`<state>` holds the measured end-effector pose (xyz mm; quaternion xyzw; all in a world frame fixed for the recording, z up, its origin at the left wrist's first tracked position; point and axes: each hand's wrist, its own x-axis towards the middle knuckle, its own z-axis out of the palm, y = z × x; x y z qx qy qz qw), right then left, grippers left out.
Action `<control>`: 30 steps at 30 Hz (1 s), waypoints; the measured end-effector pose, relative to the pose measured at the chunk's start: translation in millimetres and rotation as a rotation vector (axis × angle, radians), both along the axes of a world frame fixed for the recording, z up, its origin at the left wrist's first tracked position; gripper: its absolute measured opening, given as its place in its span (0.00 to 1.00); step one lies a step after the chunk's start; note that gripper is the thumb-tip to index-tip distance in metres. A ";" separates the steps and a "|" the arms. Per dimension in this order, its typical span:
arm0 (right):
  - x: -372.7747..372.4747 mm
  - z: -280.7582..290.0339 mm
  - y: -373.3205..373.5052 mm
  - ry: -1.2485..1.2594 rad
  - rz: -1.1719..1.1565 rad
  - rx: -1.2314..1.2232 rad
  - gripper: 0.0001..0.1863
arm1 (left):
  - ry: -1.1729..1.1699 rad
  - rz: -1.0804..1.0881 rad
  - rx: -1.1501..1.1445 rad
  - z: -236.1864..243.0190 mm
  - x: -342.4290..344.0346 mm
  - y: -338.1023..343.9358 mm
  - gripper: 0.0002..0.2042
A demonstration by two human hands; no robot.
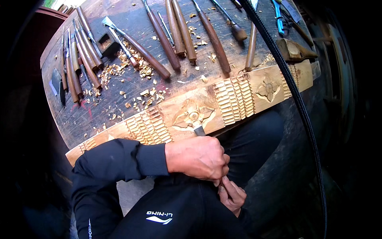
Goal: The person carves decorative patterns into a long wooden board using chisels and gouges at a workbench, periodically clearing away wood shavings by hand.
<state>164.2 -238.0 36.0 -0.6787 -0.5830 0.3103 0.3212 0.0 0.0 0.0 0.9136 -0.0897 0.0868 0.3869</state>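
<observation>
Two hands (pixel 207 167) gripping chisel (pixel 198 130), plank (pixel 238 95) edge

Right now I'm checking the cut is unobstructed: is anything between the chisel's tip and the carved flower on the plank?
Nothing visible. The chisel, gripped in the left hand with the right hand below, has its blade already on the carved flower of the wooden plank. The loose shavings lie farther back on the workbench.
</observation>
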 end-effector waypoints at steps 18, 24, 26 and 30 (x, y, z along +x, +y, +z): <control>-1.7 6.9 6.5 -0.017 0.000 0.021 0.22 | 0.037 0.003 -0.108 8.3 -3.8 12.0 0.19; -1.6 2.8 5.8 -0.023 0.003 0.032 0.23 | 0.039 0.008 -0.110 6.7 -5.4 13.7 0.18; -1.2 4.8 4.9 -0.025 0.009 0.006 0.23 | 0.006 0.005 -0.119 5.2 -3.3 11.9 0.17; 5.6 4.7 2.2 -0.048 0.054 0.030 0.23 | -0.099 0.012 -0.001 3.1 -4.2 7.3 0.14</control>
